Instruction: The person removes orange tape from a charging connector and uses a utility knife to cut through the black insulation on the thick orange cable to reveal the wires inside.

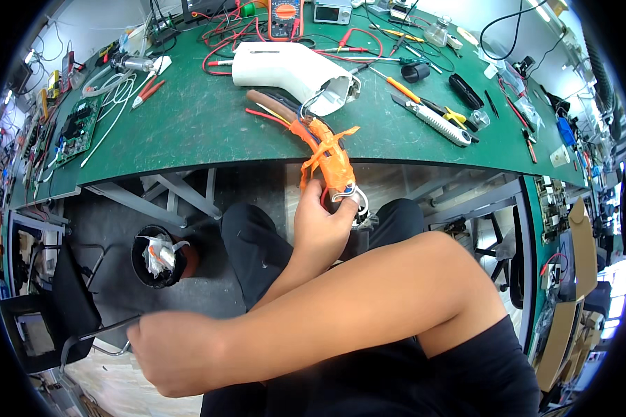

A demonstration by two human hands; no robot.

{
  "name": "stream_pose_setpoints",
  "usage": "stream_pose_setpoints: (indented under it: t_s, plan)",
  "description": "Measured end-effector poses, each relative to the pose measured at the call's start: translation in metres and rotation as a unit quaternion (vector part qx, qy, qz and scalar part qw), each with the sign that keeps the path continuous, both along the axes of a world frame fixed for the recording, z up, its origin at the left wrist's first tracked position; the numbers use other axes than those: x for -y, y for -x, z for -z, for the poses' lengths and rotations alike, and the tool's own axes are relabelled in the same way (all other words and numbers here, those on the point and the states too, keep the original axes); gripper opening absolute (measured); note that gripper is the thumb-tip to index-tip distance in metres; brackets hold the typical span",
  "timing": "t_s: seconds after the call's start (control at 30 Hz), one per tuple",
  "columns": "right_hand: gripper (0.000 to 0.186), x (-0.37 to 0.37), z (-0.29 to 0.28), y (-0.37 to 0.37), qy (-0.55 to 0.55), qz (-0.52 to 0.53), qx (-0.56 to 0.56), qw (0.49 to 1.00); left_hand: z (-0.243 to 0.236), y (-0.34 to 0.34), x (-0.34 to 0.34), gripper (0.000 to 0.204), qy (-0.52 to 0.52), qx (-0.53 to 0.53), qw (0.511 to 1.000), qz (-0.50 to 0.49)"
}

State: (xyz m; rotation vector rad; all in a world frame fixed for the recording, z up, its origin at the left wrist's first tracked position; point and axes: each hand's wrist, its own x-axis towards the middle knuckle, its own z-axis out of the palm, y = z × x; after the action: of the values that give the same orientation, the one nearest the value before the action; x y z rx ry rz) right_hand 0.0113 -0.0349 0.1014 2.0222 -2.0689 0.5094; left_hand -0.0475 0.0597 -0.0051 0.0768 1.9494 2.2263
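Observation:
My left hand [320, 222] grips the lower end of an orange-taped wire assembly [332, 161] at the table's front edge. Loose tape ends stick out from its sides, and thin wires show at the bottom near my thumb. From its upper end, a brown sleeve [271, 104] and a red wire [266, 115] reach onto the table. Just beyond lies an angled white plastic housing [292, 69], with dark wires at its open end. My right forearm crosses over my left one. My right hand [181, 351] is closed in a fist at the lower left; whatever it holds is hidden.
On the green table [188, 125] lie a utility knife [438, 125], an orange-handled tool [402, 88], an orange multimeter [285, 19] and tangled test leads. A circuit board [80, 128] is at left. A black bin [153, 271] and a chair [66, 299] stand below left.

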Motion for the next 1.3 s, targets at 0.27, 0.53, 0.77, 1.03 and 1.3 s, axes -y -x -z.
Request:
stream_pose_setpoints:
  t_s: [0.27,0.53,0.77,1.03,1.3]
  plan:
    - [0.02,-0.2,-0.024,0.102,-0.003,0.526,-0.078,0.847,0.001,-0.001,0.007,0.036,0.015,0.011,1.0,0.019]
    - [0.015,-0.235,-0.009,0.117,-0.064,0.468,0.066,0.879,-0.009,-0.003,0.008,0.029,0.032,0.039,0.999,0.017]
    - [0.021,-0.118,0.012,0.09,0.018,0.173,0.069,0.982,0.027,-0.004,0.007,0.033,-0.227,0.036,0.973,0.019]
    - [0.021,-0.077,0.005,0.095,-0.117,0.294,0.08,0.945,0.016,0.0,0.004,0.033,-0.063,0.073,0.995,0.021]
    - [0.033,-0.102,0.002,0.091,-0.114,0.311,0.12,0.936,0.032,-0.001,0.005,0.033,-0.074,-0.02,0.997,0.001]
